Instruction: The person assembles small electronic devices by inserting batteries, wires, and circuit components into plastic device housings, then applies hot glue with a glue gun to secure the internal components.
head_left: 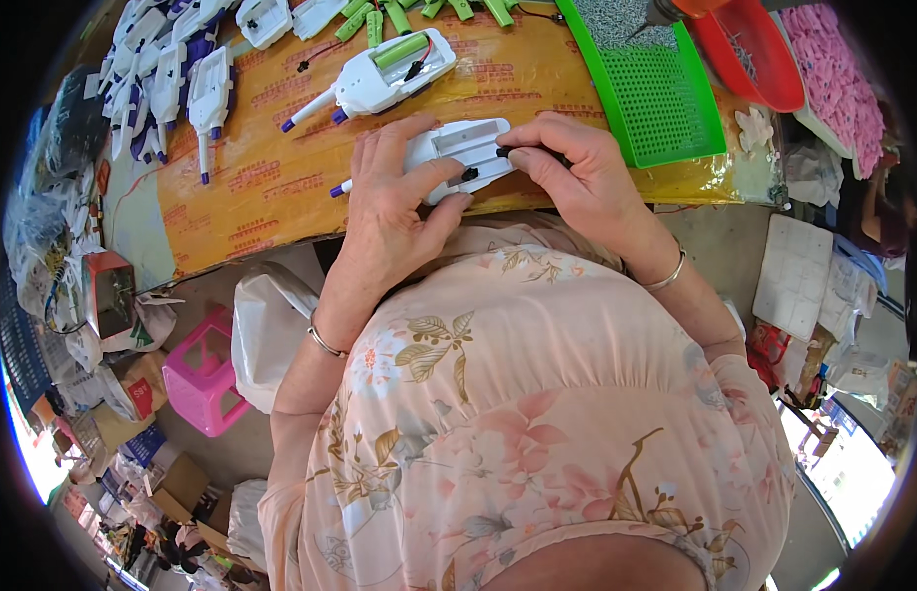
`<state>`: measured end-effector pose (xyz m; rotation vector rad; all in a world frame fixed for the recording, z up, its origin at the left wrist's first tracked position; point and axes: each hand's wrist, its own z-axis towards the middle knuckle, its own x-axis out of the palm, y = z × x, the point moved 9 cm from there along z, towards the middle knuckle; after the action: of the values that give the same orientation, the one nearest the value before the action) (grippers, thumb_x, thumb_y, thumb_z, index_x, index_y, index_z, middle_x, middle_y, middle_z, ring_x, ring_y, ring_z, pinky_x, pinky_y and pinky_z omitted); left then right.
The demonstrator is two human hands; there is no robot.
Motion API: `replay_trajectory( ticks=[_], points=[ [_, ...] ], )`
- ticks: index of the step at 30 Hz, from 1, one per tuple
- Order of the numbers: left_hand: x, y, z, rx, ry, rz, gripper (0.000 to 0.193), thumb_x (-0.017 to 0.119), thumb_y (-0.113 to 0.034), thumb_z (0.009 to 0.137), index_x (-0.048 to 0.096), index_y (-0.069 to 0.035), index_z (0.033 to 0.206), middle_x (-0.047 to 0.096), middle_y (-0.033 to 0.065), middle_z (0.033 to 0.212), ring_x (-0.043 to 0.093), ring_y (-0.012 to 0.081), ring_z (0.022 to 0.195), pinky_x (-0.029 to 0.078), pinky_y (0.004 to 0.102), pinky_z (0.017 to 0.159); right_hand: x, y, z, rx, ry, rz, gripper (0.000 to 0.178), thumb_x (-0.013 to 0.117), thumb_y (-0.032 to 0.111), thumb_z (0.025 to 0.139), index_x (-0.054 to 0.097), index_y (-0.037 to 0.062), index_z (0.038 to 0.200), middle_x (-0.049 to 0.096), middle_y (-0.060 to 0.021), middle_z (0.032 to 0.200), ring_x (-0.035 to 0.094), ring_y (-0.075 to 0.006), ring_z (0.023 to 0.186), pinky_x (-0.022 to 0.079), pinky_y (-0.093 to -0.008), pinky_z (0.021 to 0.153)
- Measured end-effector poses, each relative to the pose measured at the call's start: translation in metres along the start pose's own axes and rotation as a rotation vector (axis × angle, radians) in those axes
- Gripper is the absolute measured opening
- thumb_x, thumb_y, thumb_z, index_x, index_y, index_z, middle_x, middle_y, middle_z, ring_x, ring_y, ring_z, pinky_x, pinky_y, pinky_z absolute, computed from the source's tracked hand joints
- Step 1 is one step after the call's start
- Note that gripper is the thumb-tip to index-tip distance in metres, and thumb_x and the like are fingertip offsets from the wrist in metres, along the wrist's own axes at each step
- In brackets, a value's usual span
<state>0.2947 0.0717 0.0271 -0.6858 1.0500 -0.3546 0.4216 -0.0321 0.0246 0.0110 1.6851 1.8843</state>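
Note:
A white plastic housing (pixel 486 136) with open compartments lies near the table's front edge. My left hand (pixel 385 202) holds it, fingers at its far side and thumb along the near side. A small black piece (pixel 469 174) sits in the housing beside the left index finger. My right hand (pixel 582 182) is closed at the housing's right end, thumb and index finger pinching a small black part (pixel 503 152). Just beyond lies another white housing (pixel 365 89) with purple tips, a green battery cell (pixel 401 49) inside and a red wire.
White and purple housings (pixel 168 84) are piled at the far left. Several green cells (pixel 375 22) lie at the back. A green perforated tray (pixel 720 133) with small metal pieces, a red bowl (pixel 788 94) and pink parts (pixel 838 79) stand right. A pink stool (pixel 207 379) stands below left.

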Motion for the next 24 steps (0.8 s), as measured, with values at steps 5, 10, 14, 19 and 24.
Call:
replay_trajectory(
  ticks=[5, 10, 14, 19, 24],
  points=[
    [0.000, 0.000, -0.001, -0.003, -0.007, -0.006, 0.032, 0.080, -0.008, 0.067, 0.072, -0.006, 0.098, 0.057, 0.0206, 0.127, 0.054, 0.0413, 0.113, 0.042, 0.0495, 0.098, 0.007, -0.024, -0.007, 0.325, 0.031, 0.394, 0.012, 0.065, 0.005, 0.095, 0.070, -0.0018, 0.104, 0.065, 0.0015, 0.082, 0.054, -0.0041, 0.070, 0.046, -0.0220, 0.062],
    [-0.001, 0.002, -0.001, -0.024, -0.039, -0.043, 0.033, 0.080, -0.007, 0.067, 0.070, -0.005, 0.098, 0.058, 0.0203, 0.127, 0.054, 0.0414, 0.113, 0.042, 0.0498, 0.098, 0.009, -0.028, -0.006, 0.361, 0.026, 0.592, 0.011, 0.066, 0.005, 0.094, 0.071, 0.0002, 0.103, 0.066, 0.0034, 0.082, 0.053, -0.0016, 0.069, 0.044, -0.0195, 0.062],
    [0.000, 0.000, 0.000, -0.003, -0.004, 0.022, 0.031, 0.080, -0.004, 0.069, 0.070, -0.005, 0.099, 0.058, 0.0185, 0.131, 0.055, 0.0373, 0.120, 0.043, 0.0450, 0.100, 0.007, -0.026, -0.007, 0.357, 0.033, 0.470, 0.011, 0.067, 0.005, 0.092, 0.071, 0.0000, 0.101, 0.066, 0.0037, 0.083, 0.054, -0.0026, 0.069, 0.045, -0.0206, 0.061],
    [0.000, -0.003, 0.001, 0.022, -0.019, 0.028, 0.031, 0.080, -0.007, 0.069, 0.071, -0.005, 0.098, 0.058, 0.0197, 0.127, 0.055, 0.0400, 0.114, 0.043, 0.0476, 0.097, 0.006, -0.004, 0.001, 0.172, 0.027, 0.184, 0.010, 0.066, 0.002, 0.090, 0.070, 0.0009, 0.099, 0.064, -0.0019, 0.081, 0.058, -0.0110, 0.070, 0.047, -0.0265, 0.062],
    [-0.001, -0.004, 0.001, 0.028, -0.047, 0.004, 0.027, 0.080, -0.010, 0.069, 0.072, -0.005, 0.095, 0.057, 0.0201, 0.125, 0.055, 0.0411, 0.109, 0.046, 0.0490, 0.092, 0.011, 0.019, 0.007, -0.105, 0.056, -0.236, 0.009, 0.066, 0.001, 0.087, 0.067, 0.0033, 0.095, 0.059, -0.0128, 0.081, 0.062, -0.0282, 0.072, 0.048, -0.0360, 0.064]
  ],
)
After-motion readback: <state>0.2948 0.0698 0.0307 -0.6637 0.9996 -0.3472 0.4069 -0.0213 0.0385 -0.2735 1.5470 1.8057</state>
